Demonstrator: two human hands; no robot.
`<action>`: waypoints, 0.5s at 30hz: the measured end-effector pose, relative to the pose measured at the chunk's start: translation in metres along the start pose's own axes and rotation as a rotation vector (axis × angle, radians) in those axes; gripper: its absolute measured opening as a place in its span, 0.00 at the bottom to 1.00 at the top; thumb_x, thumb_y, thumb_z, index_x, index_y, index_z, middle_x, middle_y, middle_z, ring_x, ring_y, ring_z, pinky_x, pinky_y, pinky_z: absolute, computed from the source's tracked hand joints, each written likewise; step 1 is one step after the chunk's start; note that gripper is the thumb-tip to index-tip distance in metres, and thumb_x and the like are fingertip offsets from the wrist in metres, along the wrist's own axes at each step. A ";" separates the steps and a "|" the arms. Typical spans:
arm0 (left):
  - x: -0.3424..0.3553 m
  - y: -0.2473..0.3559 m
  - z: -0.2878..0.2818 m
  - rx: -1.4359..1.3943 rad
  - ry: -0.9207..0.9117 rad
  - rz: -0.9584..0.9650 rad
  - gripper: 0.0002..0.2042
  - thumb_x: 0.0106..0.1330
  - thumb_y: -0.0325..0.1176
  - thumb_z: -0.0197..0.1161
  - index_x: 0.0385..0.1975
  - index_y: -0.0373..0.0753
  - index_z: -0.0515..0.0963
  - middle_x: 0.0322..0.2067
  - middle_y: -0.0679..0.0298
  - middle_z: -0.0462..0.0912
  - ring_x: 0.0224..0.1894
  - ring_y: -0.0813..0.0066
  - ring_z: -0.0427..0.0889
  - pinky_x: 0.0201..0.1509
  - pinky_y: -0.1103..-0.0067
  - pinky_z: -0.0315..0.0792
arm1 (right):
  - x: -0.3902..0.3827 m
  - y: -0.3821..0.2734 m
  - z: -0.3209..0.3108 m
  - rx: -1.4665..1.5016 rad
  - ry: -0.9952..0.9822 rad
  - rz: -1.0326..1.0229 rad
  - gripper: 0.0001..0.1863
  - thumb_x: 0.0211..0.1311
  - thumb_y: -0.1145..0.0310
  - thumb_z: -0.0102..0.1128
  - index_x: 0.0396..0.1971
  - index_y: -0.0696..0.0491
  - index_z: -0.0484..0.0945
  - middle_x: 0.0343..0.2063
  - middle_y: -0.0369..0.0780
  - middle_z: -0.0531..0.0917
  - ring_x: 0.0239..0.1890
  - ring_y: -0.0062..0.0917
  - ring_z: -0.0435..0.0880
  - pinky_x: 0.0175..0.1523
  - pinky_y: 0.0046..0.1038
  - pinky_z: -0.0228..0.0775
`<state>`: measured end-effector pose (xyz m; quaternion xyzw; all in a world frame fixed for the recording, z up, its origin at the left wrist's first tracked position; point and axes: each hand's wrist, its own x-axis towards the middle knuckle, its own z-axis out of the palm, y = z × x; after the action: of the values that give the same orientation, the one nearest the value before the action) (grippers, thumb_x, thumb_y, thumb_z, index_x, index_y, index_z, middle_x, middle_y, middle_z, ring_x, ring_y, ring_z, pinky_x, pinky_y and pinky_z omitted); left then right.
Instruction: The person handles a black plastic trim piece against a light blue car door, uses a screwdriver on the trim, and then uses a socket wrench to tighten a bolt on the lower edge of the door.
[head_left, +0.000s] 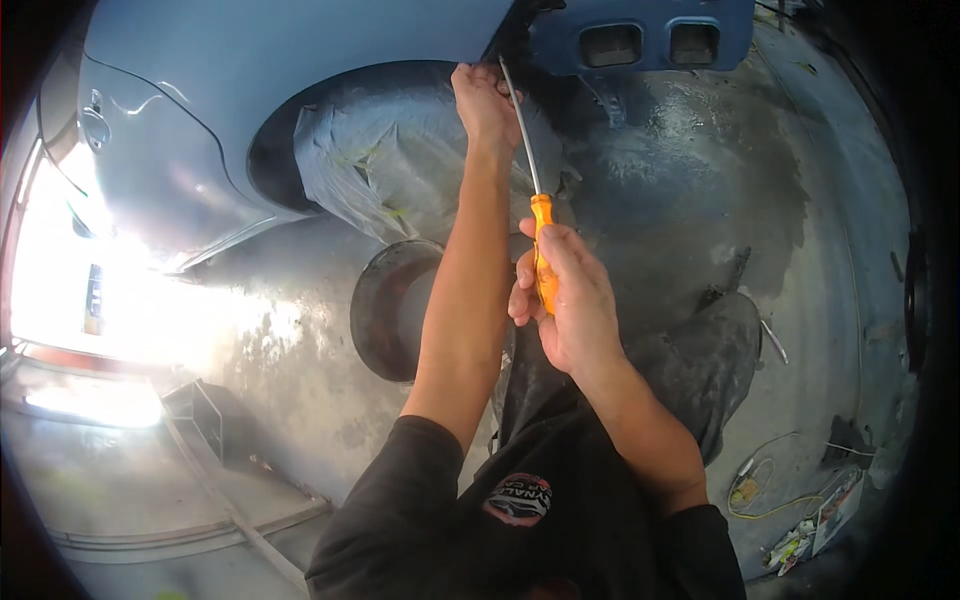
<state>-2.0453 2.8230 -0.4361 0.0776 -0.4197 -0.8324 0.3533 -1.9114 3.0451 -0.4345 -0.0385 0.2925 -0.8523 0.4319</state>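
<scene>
My right hand (pixel 575 290) is closed around the orange handle of a long screwdriver (pixel 528 145). Its thin metal shaft points up and away, and the tip reaches the dark gap at the rear of the wheel arch. Up there my left hand (pixel 486 105) is raised to the lower corner of the blue-grey car body panel (pixel 330 35), right beside the shaft's end. The left fingers are curled, and what they grip is hidden in the shadow. Below the arch, the wheel is wrapped in a wrinkled masking cover (pixel 385 150).
A blue bumper piece (pixel 650 45) with two rectangular openings is at the upper right. A dark round bucket (pixel 385 310) stands left of my left forearm. Wet patches mark the concrete floor (pixel 690 120). A metal tool (pixel 774 342) and a thin cable (pixel 765 510) lie at the right.
</scene>
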 end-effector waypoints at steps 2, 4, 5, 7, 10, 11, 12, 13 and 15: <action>0.001 -0.002 0.001 -0.015 -0.013 0.004 0.19 0.73 0.49 0.39 0.35 0.42 0.73 0.28 0.71 0.72 0.25 0.80 0.62 0.31 0.79 0.61 | 0.000 -0.002 0.001 -0.010 0.011 -0.012 0.17 0.74 0.58 0.49 0.51 0.56 0.72 0.22 0.37 0.75 0.15 0.24 0.74 0.21 0.25 0.64; -0.001 -0.005 0.005 -0.032 0.074 0.011 0.17 0.73 0.48 0.41 0.34 0.43 0.72 0.29 0.71 0.71 0.25 0.80 0.61 0.30 0.80 0.61 | 0.000 -0.006 0.003 0.000 0.047 0.015 0.16 0.75 0.59 0.48 0.50 0.56 0.72 0.21 0.37 0.75 0.15 0.24 0.74 0.20 0.25 0.64; 0.000 -0.007 0.004 -0.039 0.069 0.008 0.17 0.73 0.48 0.41 0.34 0.43 0.72 0.29 0.71 0.71 0.25 0.80 0.61 0.30 0.80 0.61 | 0.000 -0.005 0.002 -0.005 0.051 0.008 0.16 0.75 0.59 0.48 0.50 0.56 0.72 0.21 0.37 0.75 0.15 0.24 0.74 0.20 0.25 0.64; 0.001 -0.007 -0.003 0.002 0.004 0.016 0.19 0.73 0.48 0.37 0.41 0.42 0.72 0.36 0.69 0.75 0.32 0.75 0.64 0.33 0.76 0.61 | 0.001 -0.003 0.001 -0.006 0.025 -0.001 0.15 0.74 0.60 0.49 0.50 0.55 0.72 0.20 0.38 0.75 0.14 0.24 0.72 0.20 0.25 0.63; 0.003 0.000 -0.019 0.009 0.043 0.061 0.19 0.73 0.49 0.37 0.42 0.44 0.73 0.38 0.70 0.76 0.32 0.75 0.65 0.34 0.78 0.61 | 0.005 0.006 -0.007 0.081 -0.031 0.061 0.14 0.73 0.61 0.52 0.49 0.55 0.73 0.20 0.37 0.75 0.14 0.24 0.72 0.20 0.25 0.64; 0.004 0.000 -0.018 0.028 0.057 0.013 0.20 0.74 0.50 0.36 0.43 0.46 0.74 0.37 0.71 0.76 0.31 0.78 0.65 0.33 0.80 0.59 | 0.003 0.001 -0.001 0.072 0.005 0.073 0.14 0.73 0.62 0.51 0.49 0.55 0.73 0.21 0.37 0.75 0.13 0.23 0.69 0.19 0.23 0.61; 0.006 -0.001 -0.018 -0.065 0.067 0.057 0.20 0.74 0.50 0.36 0.43 0.46 0.74 0.37 0.71 0.76 0.31 0.78 0.65 0.33 0.80 0.59 | 0.004 -0.001 0.001 0.065 0.014 0.097 0.14 0.73 0.62 0.50 0.49 0.55 0.73 0.21 0.37 0.75 0.13 0.23 0.69 0.19 0.24 0.61; 0.008 -0.005 -0.016 -0.066 0.038 0.043 0.21 0.74 0.52 0.36 0.45 0.46 0.74 0.37 0.71 0.75 0.31 0.80 0.64 0.33 0.81 0.58 | 0.004 -0.004 -0.001 0.043 0.004 0.077 0.13 0.73 0.62 0.49 0.49 0.55 0.73 0.21 0.37 0.75 0.13 0.23 0.69 0.19 0.23 0.61; 0.011 -0.014 -0.019 -0.116 0.068 0.044 0.20 0.74 0.56 0.42 0.37 0.46 0.71 0.29 0.75 0.65 0.28 0.83 0.57 0.31 0.83 0.56 | 0.005 -0.007 -0.004 -0.023 -0.033 0.081 0.13 0.74 0.63 0.48 0.49 0.54 0.74 0.21 0.37 0.75 0.13 0.23 0.69 0.19 0.23 0.62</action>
<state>-2.0521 2.8093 -0.4568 0.0761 -0.3602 -0.8443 0.3894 -1.9208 3.0468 -0.4352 -0.0457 0.2966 -0.8299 0.4703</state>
